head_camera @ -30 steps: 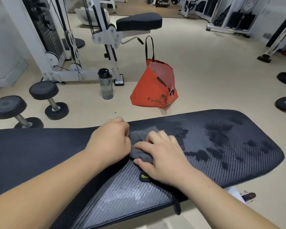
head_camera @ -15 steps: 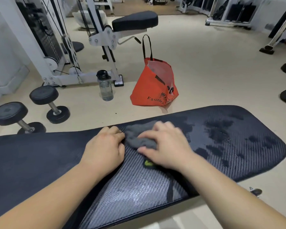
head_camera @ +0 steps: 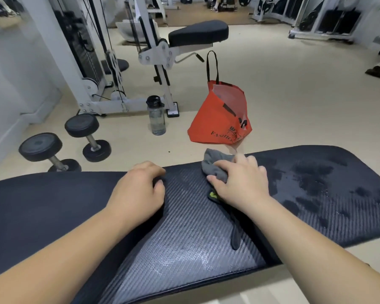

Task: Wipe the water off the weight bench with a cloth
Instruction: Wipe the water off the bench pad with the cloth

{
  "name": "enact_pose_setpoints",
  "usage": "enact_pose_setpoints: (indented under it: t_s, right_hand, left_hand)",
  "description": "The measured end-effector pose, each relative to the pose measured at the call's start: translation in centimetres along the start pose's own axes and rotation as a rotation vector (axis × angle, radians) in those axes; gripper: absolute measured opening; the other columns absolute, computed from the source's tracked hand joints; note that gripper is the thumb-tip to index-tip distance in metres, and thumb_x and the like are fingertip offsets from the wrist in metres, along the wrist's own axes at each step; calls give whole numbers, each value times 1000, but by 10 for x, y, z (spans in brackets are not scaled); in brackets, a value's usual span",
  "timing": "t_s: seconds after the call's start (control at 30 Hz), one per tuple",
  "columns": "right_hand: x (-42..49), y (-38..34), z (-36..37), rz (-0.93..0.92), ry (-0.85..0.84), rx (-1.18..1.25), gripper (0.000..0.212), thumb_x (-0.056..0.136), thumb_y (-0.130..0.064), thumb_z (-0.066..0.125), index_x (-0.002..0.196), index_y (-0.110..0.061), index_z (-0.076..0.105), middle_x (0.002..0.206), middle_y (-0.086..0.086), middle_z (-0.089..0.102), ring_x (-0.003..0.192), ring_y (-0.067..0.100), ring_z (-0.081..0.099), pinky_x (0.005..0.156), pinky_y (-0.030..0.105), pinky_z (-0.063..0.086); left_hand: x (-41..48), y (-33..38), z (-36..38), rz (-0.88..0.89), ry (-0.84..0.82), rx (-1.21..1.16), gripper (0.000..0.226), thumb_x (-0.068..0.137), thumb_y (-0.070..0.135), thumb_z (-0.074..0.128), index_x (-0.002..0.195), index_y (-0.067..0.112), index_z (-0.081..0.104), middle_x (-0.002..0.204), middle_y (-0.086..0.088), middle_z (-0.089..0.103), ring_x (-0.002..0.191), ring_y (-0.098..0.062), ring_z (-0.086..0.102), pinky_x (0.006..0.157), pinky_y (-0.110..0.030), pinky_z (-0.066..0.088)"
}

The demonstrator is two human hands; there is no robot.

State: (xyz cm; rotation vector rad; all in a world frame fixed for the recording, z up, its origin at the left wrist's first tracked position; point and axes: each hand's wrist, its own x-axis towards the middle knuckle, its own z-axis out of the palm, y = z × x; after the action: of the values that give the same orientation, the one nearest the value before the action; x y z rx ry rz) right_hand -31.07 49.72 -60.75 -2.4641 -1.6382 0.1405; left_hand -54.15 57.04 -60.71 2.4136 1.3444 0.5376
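The right hand pressed the grey cloth onto the black worktop at its 12 o'clock edge, with its grip clamped on the bunched fabric. At 9 o'clock of it, apart from the cloth, the left hand rested on the padding, its grip curled together on nothing. Dark water patches lay toward 3 o'clock. An orange bag stood on the floor at 12 o'clock.
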Motion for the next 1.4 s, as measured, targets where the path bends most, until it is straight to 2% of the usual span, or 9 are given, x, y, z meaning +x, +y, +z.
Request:
enact_pose_setpoints:
  t_s: [0.1,0.3,0.53,0.77,0.93,1.0,1.13,1.3,1.4]
  right_hand:
    - [5,-31,12,64,77,-87,40,96,-57,49,124,-33,64,130,6,53,125,32,43,100,51,35]
    - [-17,-98,17,-496,-81,73,43,90,-62,55,129,-45,63,112,-3,51,121,27,46,98,46,35]
    - [18,-12,-1,80,8,-77,44,93,-63,47,127,-40,61,130,7,56,127,34,45,99,47,38]
    - [-60,14,-13,-374,-150,43,50,85,-71,55,131,-52,59,103,-12,46,110,19,46,93,40,41]
    - [-59,85,-22,26,66,-50,43,88,-69,55,125,-48,64,101,-6,47,110,29,50,89,43,40]
    - [-69,76,-14,-38,109,-88,43,88,-65,54,122,-41,66,107,0,54,110,33,51,86,46,40]
    - [-91,50,-13,-358,-96,53,45,86,-69,51,120,-44,65,99,-8,45,105,25,48,81,39,32]
    - [-66,104,-33,60,14,-48,44,91,-65,55,131,-47,61,116,-7,51,118,26,43,97,43,36]
    - [-80,88,-27,-72,12,-55,42,91,-60,56,127,-41,63,120,-2,53,119,30,45,94,45,37]
  left_hand:
    - [-20,-11,-9,-1,-2,23,25,88,18,59,108,19,75,110,9,67,111,-16,59,96,-40,53]
    - [-26,-19,-25,-42,77,21,15,80,11,59,85,21,68,94,6,61,96,-20,55,81,-36,49]
    - [-25,3,-16,-15,26,-42,24,88,17,57,109,21,69,109,8,61,109,-14,54,95,-32,49]
    - [-16,56,18,122,-16,-96,16,84,14,60,94,23,68,97,8,59,101,-17,55,86,-36,50]
    - [-15,92,45,178,-45,-132,16,85,14,61,96,22,69,96,7,59,97,-17,56,85,-38,51]
    - [-14,105,53,188,-48,-141,18,85,14,60,98,22,69,98,6,60,98,-19,57,86,-40,51]
    - [-14,115,54,182,-23,-151,22,78,12,54,91,26,66,92,9,56,93,-19,57,78,-41,53]
    - [-12,115,53,207,-24,-132,20,86,12,62,98,25,71,98,11,58,95,-16,58,83,-39,53]
    - [-7,126,56,221,-34,-138,20,84,13,59,95,26,70,96,10,59,93,-16,59,82,-40,54]
